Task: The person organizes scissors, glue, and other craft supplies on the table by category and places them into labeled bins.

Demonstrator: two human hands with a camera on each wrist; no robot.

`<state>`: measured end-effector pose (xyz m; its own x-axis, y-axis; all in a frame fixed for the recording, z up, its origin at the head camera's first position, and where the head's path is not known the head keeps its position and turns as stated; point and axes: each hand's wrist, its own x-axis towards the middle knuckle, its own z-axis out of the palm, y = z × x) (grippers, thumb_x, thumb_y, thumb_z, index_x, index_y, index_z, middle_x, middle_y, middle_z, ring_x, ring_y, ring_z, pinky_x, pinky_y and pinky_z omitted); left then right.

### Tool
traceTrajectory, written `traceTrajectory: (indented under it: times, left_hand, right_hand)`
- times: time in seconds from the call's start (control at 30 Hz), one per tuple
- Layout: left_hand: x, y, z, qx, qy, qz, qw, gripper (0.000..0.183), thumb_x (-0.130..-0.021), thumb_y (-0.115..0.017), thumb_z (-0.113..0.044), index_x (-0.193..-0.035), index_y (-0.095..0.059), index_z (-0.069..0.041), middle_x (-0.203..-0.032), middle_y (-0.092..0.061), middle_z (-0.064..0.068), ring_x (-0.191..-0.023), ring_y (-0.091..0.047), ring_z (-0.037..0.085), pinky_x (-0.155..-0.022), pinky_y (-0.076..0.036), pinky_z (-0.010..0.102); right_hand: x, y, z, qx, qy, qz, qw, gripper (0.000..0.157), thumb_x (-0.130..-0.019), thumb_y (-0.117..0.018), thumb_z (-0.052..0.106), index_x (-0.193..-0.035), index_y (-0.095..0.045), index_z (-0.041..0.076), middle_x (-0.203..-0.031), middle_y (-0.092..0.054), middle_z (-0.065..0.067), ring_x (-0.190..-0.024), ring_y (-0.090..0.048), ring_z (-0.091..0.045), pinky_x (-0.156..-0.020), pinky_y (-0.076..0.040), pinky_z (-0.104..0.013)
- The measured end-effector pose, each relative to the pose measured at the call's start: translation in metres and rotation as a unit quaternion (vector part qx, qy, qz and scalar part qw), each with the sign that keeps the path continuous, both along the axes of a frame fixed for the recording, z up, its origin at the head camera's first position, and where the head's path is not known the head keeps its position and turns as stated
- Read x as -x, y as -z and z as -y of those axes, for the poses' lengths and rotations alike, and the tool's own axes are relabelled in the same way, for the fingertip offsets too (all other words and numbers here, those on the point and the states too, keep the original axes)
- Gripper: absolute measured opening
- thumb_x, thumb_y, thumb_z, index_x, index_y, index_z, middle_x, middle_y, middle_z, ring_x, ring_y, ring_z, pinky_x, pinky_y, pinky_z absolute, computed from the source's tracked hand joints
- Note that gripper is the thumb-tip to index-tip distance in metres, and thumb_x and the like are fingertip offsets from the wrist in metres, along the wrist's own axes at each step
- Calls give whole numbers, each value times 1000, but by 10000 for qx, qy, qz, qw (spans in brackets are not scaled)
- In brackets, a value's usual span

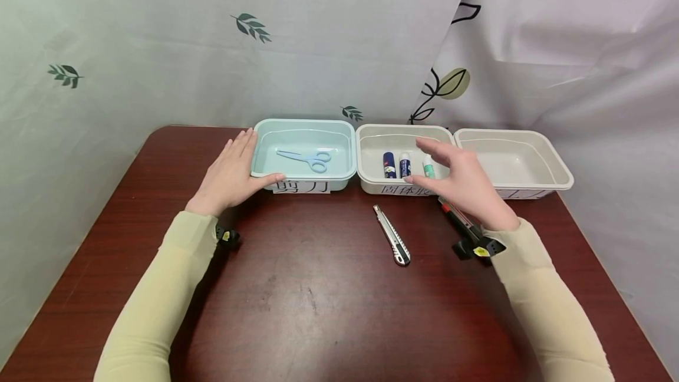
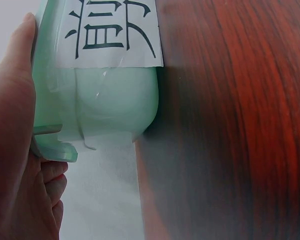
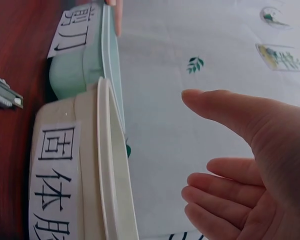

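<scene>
On a table (image 1: 254, 287), a blue box (image 1: 305, 136) is seemingly being steadied by the left hand (image 1: 228, 175).
That hand is resting spread on its rim; the right hand (image 1: 464, 178) is hovering by the middle box (image 1: 395, 137), thumb and fingers apart. In front of that box, a silver knife (image 1: 392, 236) is lying untouched; lifting it would probably call for lowering the right hand and pinching.

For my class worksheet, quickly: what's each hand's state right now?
Left hand: open, touching the blue bin.
Right hand: open, holding nothing.
</scene>
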<state>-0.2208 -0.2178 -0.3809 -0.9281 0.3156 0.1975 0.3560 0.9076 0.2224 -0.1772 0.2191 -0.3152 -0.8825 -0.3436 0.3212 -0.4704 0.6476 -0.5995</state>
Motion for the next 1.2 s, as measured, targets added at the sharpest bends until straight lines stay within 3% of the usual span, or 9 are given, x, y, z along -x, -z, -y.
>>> traceTrajectory:
  times: [0.43,0.87,1.2]
  left_hand:
    - [0,0,0,-16,-3,11,10000,111,-77,-45,-77,-149,-8,-1,-155,-7,11,-140,-8,26,-113,-5,42]
    - [0,0,0,28,-19,18,10000,112,-77,-44,-78,-149,-8,-1,-155,-6,11,-140,-7,26,-113,-5,42]
    - [0,0,0,42,-9,19,10000,112,-77,-44,-78,-149,-8,0,-155,-7,12,-140,-7,26,-113,-5,42]
  right_hand:
    - [-14,8,8,-261,-254,-384,9986,68,-73,-80,40,-131,-56,15,-127,-57,3,-114,-53,-12,-94,-45,-30]
    - [-28,16,17,-521,-439,-314,9972,69,-73,-76,47,-133,-55,19,-128,-55,5,-115,-51,-9,-94,-44,-31]
    - [-35,21,24,-706,-581,-312,9953,71,-73,-75,49,-131,-56,13,-126,-57,5,-116,-50,-9,-96,-41,-31]
